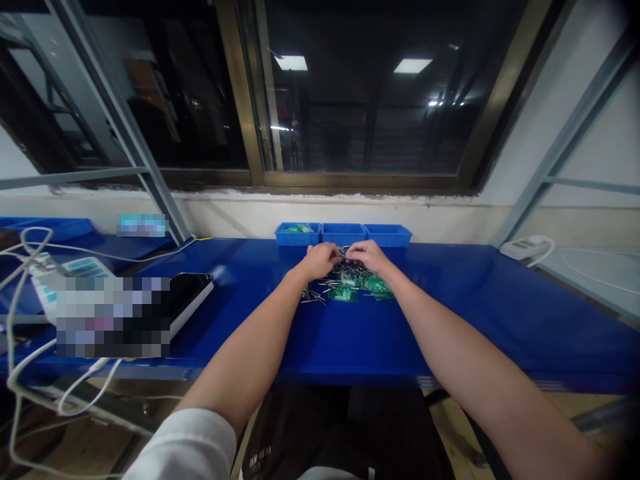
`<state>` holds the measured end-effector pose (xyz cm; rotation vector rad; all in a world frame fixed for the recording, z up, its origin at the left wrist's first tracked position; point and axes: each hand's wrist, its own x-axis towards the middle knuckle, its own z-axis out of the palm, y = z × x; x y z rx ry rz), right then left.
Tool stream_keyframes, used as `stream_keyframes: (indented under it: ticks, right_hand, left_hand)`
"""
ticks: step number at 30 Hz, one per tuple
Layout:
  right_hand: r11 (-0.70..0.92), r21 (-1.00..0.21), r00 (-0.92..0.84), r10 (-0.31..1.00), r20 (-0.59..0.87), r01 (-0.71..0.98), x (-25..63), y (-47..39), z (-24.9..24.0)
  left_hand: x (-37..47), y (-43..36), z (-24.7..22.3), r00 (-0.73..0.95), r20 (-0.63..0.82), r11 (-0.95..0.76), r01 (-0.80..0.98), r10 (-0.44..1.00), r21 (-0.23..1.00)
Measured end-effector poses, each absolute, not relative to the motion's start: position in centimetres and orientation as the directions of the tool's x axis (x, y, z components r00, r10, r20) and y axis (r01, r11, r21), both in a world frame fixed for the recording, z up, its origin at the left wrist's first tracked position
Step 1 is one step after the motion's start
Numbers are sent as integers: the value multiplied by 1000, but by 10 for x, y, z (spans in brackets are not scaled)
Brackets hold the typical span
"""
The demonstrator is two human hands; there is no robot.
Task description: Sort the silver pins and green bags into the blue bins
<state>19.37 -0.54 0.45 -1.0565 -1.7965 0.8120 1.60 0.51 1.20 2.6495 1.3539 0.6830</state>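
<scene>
My left hand [321, 261] and my right hand [369, 257] are close together over a heap of thin silvery metal pieces [313, 296], like small rods or screws. The fingers of both hands are curled in a pinch at the far side of the heap. Whatever lies between the fingertips is too small to make out. Small green packets [343, 294] lie on the near side of the heap, with more green packets [379, 287] below my right hand. Part of the heap is hidden behind my hands.
Three blue bins stand in a row against the wall: a left bin [278, 238] with green packets in it, a middle bin [343, 240] and a right bin [389, 241]. On the blue table [350, 347], a phone-like black device [193, 287] and white cables lie left. A power strip [526, 246] sits right.
</scene>
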Motion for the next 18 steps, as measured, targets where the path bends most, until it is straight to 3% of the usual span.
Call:
stream_keyframes:
  ticks: [8, 14, 18]
  right_hand:
    - [236, -848, 49, 955, 294, 475, 209, 13, -2]
    - [273, -936, 222, 921, 321, 222, 230, 19, -3]
    - [199, -956, 209, 947, 244, 216, 234, 19, -7]
  left_hand:
    - [10, 14, 12, 319, 384, -460, 808, 866, 369]
    - [9, 16, 9, 298, 359, -420, 842, 885, 337]
    - [6, 18, 9, 282, 325, -385, 866, 902, 317]
